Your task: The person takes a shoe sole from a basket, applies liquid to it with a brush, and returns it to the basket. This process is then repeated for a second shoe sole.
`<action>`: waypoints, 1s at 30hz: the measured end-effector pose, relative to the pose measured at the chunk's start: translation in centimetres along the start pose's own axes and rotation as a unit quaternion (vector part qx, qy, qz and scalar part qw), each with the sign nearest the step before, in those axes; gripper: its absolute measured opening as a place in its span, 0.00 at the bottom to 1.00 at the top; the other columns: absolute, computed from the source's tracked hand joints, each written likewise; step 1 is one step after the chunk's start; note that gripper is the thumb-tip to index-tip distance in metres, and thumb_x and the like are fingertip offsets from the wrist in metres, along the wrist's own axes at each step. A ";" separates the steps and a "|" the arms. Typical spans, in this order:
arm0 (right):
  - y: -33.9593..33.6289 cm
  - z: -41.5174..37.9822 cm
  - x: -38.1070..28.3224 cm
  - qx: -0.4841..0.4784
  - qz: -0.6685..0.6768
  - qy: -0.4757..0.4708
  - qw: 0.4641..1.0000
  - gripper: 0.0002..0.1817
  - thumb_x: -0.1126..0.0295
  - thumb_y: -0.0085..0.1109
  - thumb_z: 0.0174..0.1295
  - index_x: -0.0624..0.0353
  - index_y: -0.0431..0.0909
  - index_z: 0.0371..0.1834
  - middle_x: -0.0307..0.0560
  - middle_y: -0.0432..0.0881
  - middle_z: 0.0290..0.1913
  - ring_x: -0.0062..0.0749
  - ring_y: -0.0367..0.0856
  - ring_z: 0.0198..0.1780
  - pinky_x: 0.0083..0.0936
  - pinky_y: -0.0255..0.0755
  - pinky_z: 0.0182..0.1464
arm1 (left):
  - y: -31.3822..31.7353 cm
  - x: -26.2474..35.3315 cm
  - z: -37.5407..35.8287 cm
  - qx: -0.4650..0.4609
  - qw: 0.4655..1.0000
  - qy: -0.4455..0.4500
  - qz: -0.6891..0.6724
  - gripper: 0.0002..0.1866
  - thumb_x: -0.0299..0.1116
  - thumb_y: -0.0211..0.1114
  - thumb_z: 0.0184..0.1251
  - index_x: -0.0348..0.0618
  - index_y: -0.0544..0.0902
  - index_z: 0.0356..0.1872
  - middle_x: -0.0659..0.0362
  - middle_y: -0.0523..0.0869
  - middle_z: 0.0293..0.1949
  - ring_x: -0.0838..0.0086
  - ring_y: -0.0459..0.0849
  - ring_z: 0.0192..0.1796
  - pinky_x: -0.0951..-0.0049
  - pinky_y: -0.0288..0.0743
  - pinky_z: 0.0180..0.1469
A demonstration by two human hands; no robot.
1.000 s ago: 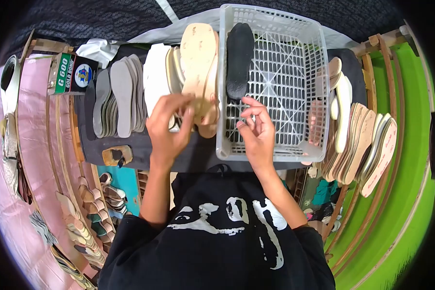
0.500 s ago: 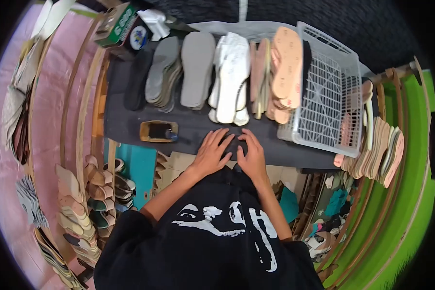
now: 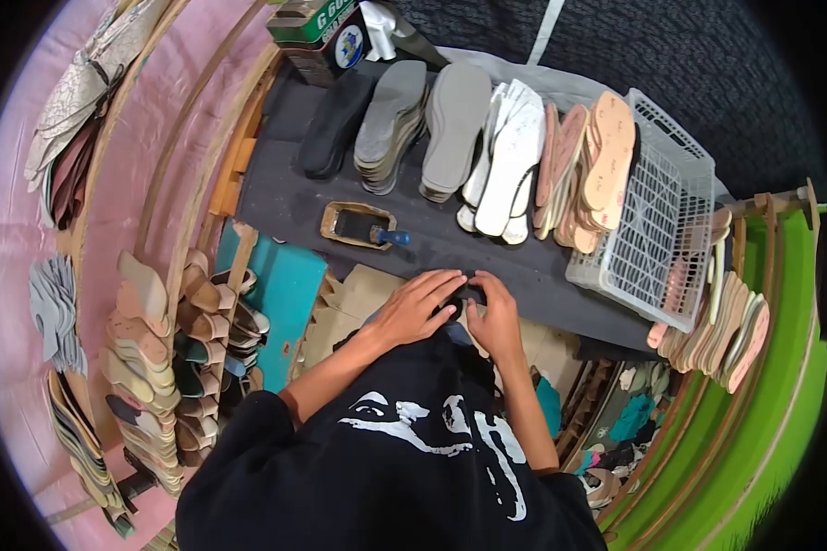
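My left hand [image 3: 420, 308] rests at the front edge of the dark table [image 3: 285, 197], fingers apart and nothing visible in it. Close beside it, my right hand [image 3: 494, 317] lies at the same edge with its fingers bent, the thumb apart from them; it holds nothing that I can see. The fingertips of both hands nearly meet. Beyond them stand stacks of insoles: black [image 3: 338, 124], thin grey [image 3: 390, 115], thick grey [image 3: 457, 119], white [image 3: 510, 165] and peach [image 3: 608, 161]. A small tray [image 3: 329, 225] with a blue-handled tool [image 3: 392, 237] lies left of my hands.
A white plastic basket [image 3: 648, 230] stands at the table's right end. At the back left is a green and black tin [image 3: 326, 41]. Racks with shoes [image 3: 202, 331] and insoles [image 3: 138, 294] line the left; more insoles [image 3: 721, 331] hang at the right.
The view has turned, so the table and its stacks appear tilted and farther right. My two hands have drawn closer together at the table edge.
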State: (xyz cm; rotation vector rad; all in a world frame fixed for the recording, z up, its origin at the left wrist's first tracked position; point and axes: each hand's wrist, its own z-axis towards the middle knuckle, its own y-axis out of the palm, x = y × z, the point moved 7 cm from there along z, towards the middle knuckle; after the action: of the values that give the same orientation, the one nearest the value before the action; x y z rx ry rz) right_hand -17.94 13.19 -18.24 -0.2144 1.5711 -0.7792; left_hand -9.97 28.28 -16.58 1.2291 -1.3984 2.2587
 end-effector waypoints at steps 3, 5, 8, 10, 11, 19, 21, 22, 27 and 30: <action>1.1 1.3 -3.2 -0.098 0.093 0.026 0.990 0.16 0.82 0.69 0.63 0.66 0.86 0.55 0.58 0.90 0.59 0.51 0.92 0.56 0.38 0.85 0.59 | -4.4 -1.7 -3.2 0.097 0.991 -0.076 -0.043 0.19 0.29 0.73 0.75 0.40 0.88 0.64 0.49 0.92 0.58 0.52 0.92 0.56 0.57 0.86 0.59; 1.9 2.2 -6.4 -0.132 0.129 0.025 0.983 0.15 0.81 0.69 0.67 0.65 0.86 0.56 0.53 0.91 0.56 0.41 0.92 0.52 0.32 0.85 0.56 | -8.7 -1.8 -3.4 0.172 0.984 -0.045 -0.024 0.13 0.24 0.72 0.73 0.38 0.91 0.56 0.50 0.94 0.49 0.55 0.94 0.47 0.60 0.87 0.50; 4.8 3.0 -11.7 -0.243 0.244 -0.030 0.938 0.18 0.79 0.68 0.70 0.61 0.86 0.63 0.52 0.91 0.58 0.43 0.92 0.57 0.34 0.86 0.58 | -14.9 -5.6 -4.6 0.284 0.950 -0.129 0.006 0.13 0.21 0.72 0.72 0.36 0.90 0.55 0.50 0.93 0.48 0.58 0.93 0.47 0.62 0.86 0.51; 7.1 4.6 -13.9 -0.215 0.257 -0.045 0.941 0.20 0.79 0.68 0.70 0.61 0.85 0.65 0.53 0.90 0.61 0.43 0.91 0.60 0.34 0.86 0.60 | -18.4 -8.8 -2.9 0.297 0.942 -0.154 0.012 0.20 0.22 0.73 0.70 0.36 0.87 0.62 0.47 0.91 0.56 0.56 0.91 0.54 0.60 0.84 0.58; 8.2 5.6 -15.1 -0.194 0.267 -0.062 0.942 0.21 0.79 0.68 0.70 0.61 0.85 0.66 0.53 0.89 0.64 0.44 0.90 0.63 0.34 0.85 0.62 | -19.9 -10.5 -1.7 0.299 0.940 -0.167 0.014 0.26 0.24 0.75 0.69 0.36 0.83 0.68 0.45 0.89 0.62 0.52 0.89 0.61 0.57 0.82 0.64; 17.2 17.4 -16.8 -0.027 0.172 -0.051 0.983 0.36 0.74 0.70 0.64 0.65 0.75 0.78 0.66 0.76 0.80 0.59 0.77 0.79 0.41 0.74 0.77 | -23.4 -19.4 3.3 0.212 0.958 -0.134 0.139 0.47 0.31 0.84 0.62 0.35 0.70 0.82 0.39 0.77 0.76 0.41 0.74 0.77 0.50 0.69 0.80; 19.5 19.5 -15.2 -0.017 0.212 0.017 0.977 0.38 0.72 0.71 0.65 0.66 0.73 0.80 0.67 0.77 0.79 0.58 0.78 0.80 0.42 0.74 0.78 | -23.6 -20.0 3.8 0.192 0.960 -0.134 0.151 0.49 0.29 0.86 0.58 0.36 0.71 0.81 0.41 0.80 0.73 0.43 0.77 0.74 0.50 0.71 0.78; 20.0 20.0 -15.0 -0.013 0.210 0.019 0.978 0.38 0.72 0.71 0.65 0.66 0.73 0.80 0.67 0.77 0.79 0.58 0.78 0.80 0.42 0.74 0.78 | -23.8 -20.3 3.9 0.190 0.962 -0.130 0.148 0.49 0.29 0.86 0.58 0.36 0.71 0.81 0.41 0.80 0.73 0.43 0.77 0.74 0.50 0.71 0.78; 21.9 20.7 -14.8 -0.064 0.252 0.136 0.956 0.39 0.75 0.71 0.70 0.65 0.68 0.85 0.66 0.77 0.78 0.50 0.74 0.82 0.39 0.68 0.83 | -25.0 -22.0 4.1 0.184 0.965 -0.174 0.063 0.51 0.28 0.87 0.53 0.40 0.73 0.81 0.46 0.87 0.64 0.48 0.83 0.66 0.51 0.76 0.73; 21.9 20.6 -15.3 -0.039 0.184 0.098 0.977 0.37 0.75 0.71 0.70 0.65 0.71 0.83 0.66 0.78 0.78 0.51 0.79 0.79 0.39 0.71 0.81 | -25.2 -22.1 4.3 0.181 0.965 -0.186 0.021 0.52 0.28 0.88 0.51 0.42 0.73 0.81 0.48 0.88 0.63 0.51 0.85 0.64 0.52 0.78 0.71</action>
State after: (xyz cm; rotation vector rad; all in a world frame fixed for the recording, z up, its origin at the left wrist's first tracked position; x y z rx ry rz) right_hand 10.72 31.04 -17.94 0.1004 1.7647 -0.4575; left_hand 20.36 43.17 -15.96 1.8359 -1.1516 2.4824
